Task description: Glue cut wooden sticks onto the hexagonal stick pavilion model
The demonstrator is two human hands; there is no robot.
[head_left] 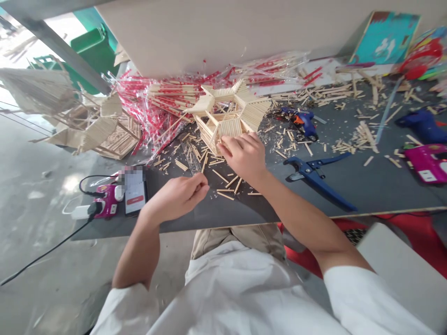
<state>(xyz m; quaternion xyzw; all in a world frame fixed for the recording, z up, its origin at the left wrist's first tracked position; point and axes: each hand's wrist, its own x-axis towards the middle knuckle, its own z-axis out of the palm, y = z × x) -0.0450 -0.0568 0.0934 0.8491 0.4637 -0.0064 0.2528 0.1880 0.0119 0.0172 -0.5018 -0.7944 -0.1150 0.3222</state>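
A small pavilion-like model made of thin wooden sticks (230, 126) stands on the dark table, with flared roof panels and an open top. My right hand (246, 156) is at its front, fingers bent and closed on the near edge; the fingertips are partly hidden. Closer to the table's front edge, my left hand (179, 195) is closed with thumb and fingers together, apart from the model. Anything inside that hand is hidden. Short cut sticks (226, 181) lie scattered between and beneath the hands.
Plastic-wrapped bundles of red-tipped sticks (167, 100) lie behind. A larger stick model (94, 121) stands left, near a phone (135, 190) and a magenta power strip (107, 201). Rightward are a blue pipe cutter (317, 177), a blue glue gun (303, 122) and another magenta strip (426, 163).
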